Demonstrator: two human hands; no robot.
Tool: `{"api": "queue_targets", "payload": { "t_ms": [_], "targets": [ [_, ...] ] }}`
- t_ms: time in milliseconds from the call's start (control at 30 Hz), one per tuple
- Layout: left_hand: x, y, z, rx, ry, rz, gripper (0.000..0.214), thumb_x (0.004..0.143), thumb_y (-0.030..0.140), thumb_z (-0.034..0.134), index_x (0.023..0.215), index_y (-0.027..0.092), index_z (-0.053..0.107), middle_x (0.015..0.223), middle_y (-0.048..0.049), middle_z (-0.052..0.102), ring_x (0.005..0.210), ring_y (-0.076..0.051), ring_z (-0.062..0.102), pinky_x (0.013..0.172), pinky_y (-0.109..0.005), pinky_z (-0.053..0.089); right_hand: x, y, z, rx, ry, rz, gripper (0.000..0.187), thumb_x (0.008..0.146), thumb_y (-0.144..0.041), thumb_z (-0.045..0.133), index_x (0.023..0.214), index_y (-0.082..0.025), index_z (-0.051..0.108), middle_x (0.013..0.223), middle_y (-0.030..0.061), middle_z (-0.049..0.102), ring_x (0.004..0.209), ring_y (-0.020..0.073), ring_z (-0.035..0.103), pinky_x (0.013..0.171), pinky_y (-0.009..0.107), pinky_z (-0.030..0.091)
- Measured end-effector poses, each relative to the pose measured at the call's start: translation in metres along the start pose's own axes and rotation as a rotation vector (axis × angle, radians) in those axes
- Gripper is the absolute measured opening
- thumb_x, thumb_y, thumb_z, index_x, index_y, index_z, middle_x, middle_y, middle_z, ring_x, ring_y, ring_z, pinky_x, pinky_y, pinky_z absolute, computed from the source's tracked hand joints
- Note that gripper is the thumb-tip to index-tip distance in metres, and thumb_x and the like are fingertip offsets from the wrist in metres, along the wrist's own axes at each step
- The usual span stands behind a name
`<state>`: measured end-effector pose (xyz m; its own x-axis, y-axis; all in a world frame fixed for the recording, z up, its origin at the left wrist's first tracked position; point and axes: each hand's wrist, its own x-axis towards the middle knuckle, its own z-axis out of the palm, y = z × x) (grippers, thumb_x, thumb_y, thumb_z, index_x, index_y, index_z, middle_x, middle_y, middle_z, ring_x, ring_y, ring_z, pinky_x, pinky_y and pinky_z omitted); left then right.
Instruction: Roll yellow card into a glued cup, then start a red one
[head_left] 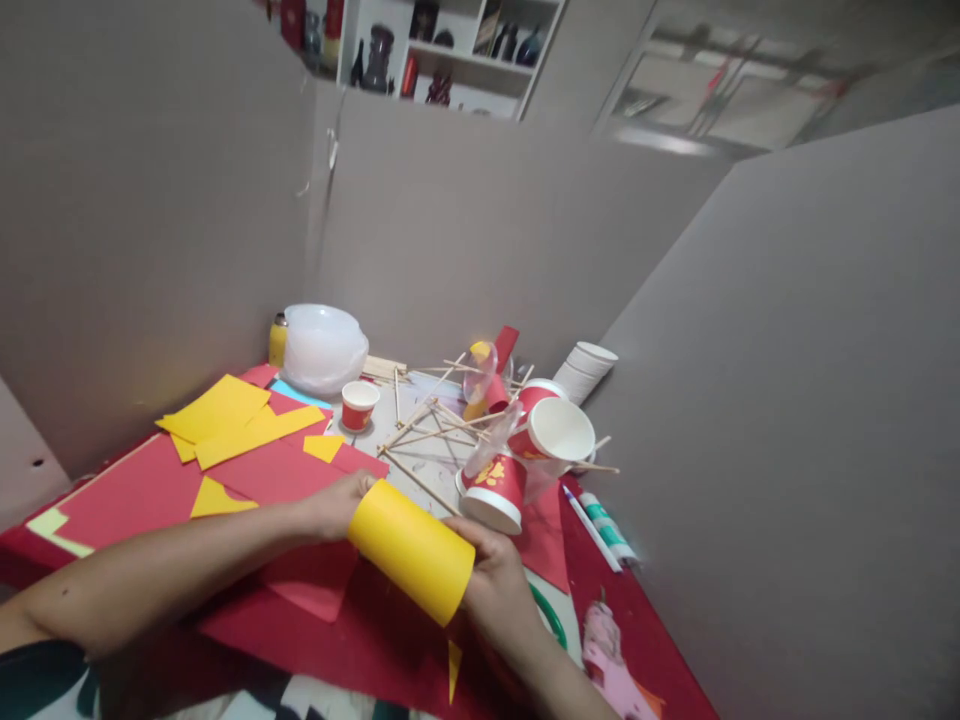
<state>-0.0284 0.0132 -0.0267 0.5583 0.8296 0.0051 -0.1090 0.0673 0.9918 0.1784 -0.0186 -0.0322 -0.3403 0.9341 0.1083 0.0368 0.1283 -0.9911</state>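
A yellow paper rolled into a tube [411,548] is held between both hands above the red sheets. My left hand [337,503] grips its upper left end, fingers curled onto the rim. My right hand [491,575] closes on its lower right end. Just beyond the tube lie red-and-white paper cups [501,490], one on its side with its white mouth [561,430] showing, among thin wooden sticks [431,425].
Red paper sheets [142,490] and yellow paper pieces [229,415] cover the table's left. A clear plastic bowl [324,345], a small red cup [358,404], stacked white cups [589,368], a glue tube [607,527] and grey cardboard walls [787,400] surround the table.
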Motion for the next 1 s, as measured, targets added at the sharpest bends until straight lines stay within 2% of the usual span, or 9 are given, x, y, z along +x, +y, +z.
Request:
{"api": "queue_targets", "payload": {
  "t_ms": [100,200,267,367,467,567,767,900,1000],
  "targets": [
    [-0.003,0.004,0.006,-0.054,-0.019,-0.019,0.033,0.054,0.040,0.089,0.054,0.013,0.069,0.050,-0.0018,0.062,0.048,-0.011,0.053,0.050,-0.021,0.044,-0.004,-0.004,-0.001,-0.035,0.043,0.048,0.016,0.065,-0.027,0.083,0.078,-0.019,0.079,0.069,0.0037,0.073,0.065,0.0200,0.068,0.061,0.028,0.054],
    [-0.004,0.008,0.012,-0.061,-0.030,0.002,0.035,0.052,0.043,0.091,0.055,0.013,0.071,0.051,-0.0025,0.065,0.049,-0.013,0.058,0.051,-0.022,0.048,-0.007,-0.005,-0.005,-0.074,0.065,0.031,0.016,0.062,-0.027,0.084,0.076,-0.021,0.079,0.070,0.0026,0.074,0.064,0.0193,0.067,0.059,0.027,0.054],
    [-0.004,0.010,0.013,-0.060,-0.034,-0.004,0.036,0.049,0.041,0.092,0.050,0.013,0.069,0.050,-0.0027,0.064,0.048,-0.014,0.058,0.049,-0.022,0.047,-0.009,-0.003,-0.007,-0.078,0.083,0.025,0.017,0.062,-0.030,0.084,0.077,-0.022,0.079,0.072,0.0026,0.075,0.065,0.0202,0.068,0.059,0.028,0.055],
    [-0.002,0.010,0.013,-0.026,-0.035,-0.008,0.029,0.052,0.033,0.091,0.052,0.013,0.070,0.052,-0.0026,0.066,0.052,-0.015,0.061,0.050,-0.021,0.048,-0.011,0.001,-0.011,-0.061,0.097,0.035,0.019,0.063,-0.033,0.084,0.078,-0.023,0.078,0.074,0.0027,0.075,0.066,0.0214,0.070,0.060,0.030,0.057],
    [0.001,0.009,0.010,-0.048,-0.009,-0.006,0.024,0.055,0.028,0.090,0.065,0.013,0.075,0.065,-0.0049,0.073,0.060,-0.018,0.068,0.054,-0.023,0.052,-0.011,0.000,-0.012,-0.054,0.103,0.032,0.023,0.060,-0.036,0.087,0.076,-0.023,0.078,0.073,0.0034,0.075,0.064,0.0226,0.069,0.056,0.031,0.057],
    [0.002,0.010,0.008,-0.097,0.018,0.014,0.028,0.053,0.025,0.091,0.076,0.015,0.079,0.078,-0.0066,0.077,0.070,-0.021,0.072,0.063,-0.026,0.058,-0.009,-0.004,-0.012,-0.023,0.115,0.024,0.027,0.058,-0.037,0.088,0.078,-0.022,0.078,0.073,0.0039,0.075,0.065,0.0241,0.070,0.057,0.033,0.059],
    [-0.001,0.013,0.011,-0.101,0.041,-0.008,0.018,0.057,0.023,0.088,0.071,0.015,0.079,0.066,-0.0041,0.075,0.065,-0.020,0.071,0.060,-0.025,0.056,-0.007,-0.011,-0.008,0.015,0.123,0.052,0.021,0.054,-0.032,0.089,0.068,-0.023,0.077,0.063,0.0013,0.073,0.058,0.0213,0.068,0.054,0.030,0.057],
    [-0.002,0.013,0.011,-0.126,0.039,-0.005,0.011,0.061,0.022,0.086,0.065,0.015,0.078,0.061,-0.0032,0.072,0.059,-0.018,0.068,0.057,-0.024,0.054,-0.007,-0.011,-0.007,0.065,0.093,0.054,0.019,0.056,-0.026,0.089,0.072,-0.025,0.078,0.065,-0.0014,0.073,0.056,0.0177,0.067,0.056,0.027,0.057],
    [-0.001,0.012,0.010,-0.148,0.020,-0.014,0.013,0.058,0.020,0.087,0.061,0.015,0.076,0.056,-0.0012,0.070,0.052,-0.015,0.064,0.053,-0.023,0.053,-0.007,-0.011,-0.007,0.067,0.065,0.059,0.019,0.059,-0.028,0.088,0.075,-0.025,0.080,0.070,-0.0004,0.075,0.059,0.0185,0.068,0.059,0.028,0.058]
  ]
}}
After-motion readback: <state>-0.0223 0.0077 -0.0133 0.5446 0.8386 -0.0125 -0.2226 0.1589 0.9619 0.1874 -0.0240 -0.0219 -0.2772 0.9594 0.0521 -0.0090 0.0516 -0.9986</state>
